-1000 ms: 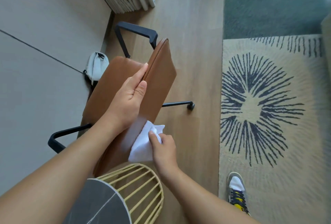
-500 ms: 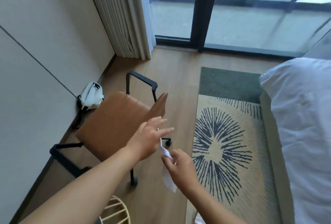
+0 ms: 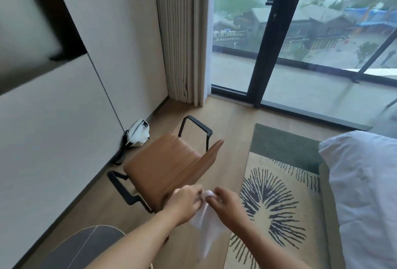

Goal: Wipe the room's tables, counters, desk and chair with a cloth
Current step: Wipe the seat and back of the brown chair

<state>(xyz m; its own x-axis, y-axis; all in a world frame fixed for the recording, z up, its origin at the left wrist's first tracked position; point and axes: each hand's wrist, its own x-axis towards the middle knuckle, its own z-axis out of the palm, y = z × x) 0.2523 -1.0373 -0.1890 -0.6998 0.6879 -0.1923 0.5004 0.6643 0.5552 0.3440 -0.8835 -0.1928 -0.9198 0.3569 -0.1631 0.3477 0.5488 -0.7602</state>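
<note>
Both hands off the chair (image 3: 171, 167) now, where a second ago the left palm braced the backrest and the right rubbed the cloth along it. Met low in the centre of the frame instead: left hand (image 3: 185, 203) and right hand (image 3: 225, 204) close together, each pinching the top of the white cloth (image 3: 206, 232), the rest of it hanging loose toward the bottom edge. Looks like refolding or bunching for a fresh face, not wiping. View lifted too: window (image 3: 300, 43) and curtain (image 3: 182, 36) filling the upper half, patterned rug (image 3: 277, 204) at right of centre, white bedding (image 3: 365, 182) at the right edge, a small white bag (image 3: 138, 133) on the floor by the wall at left of centre. Chair standing apart from the hands, tan seat and back blurred. Dark round tabletop (image 3: 86, 245) at lower left. Probably chair finished, or nearly so, and cloth being readied for the next surface; which one, impossible to say.
</note>
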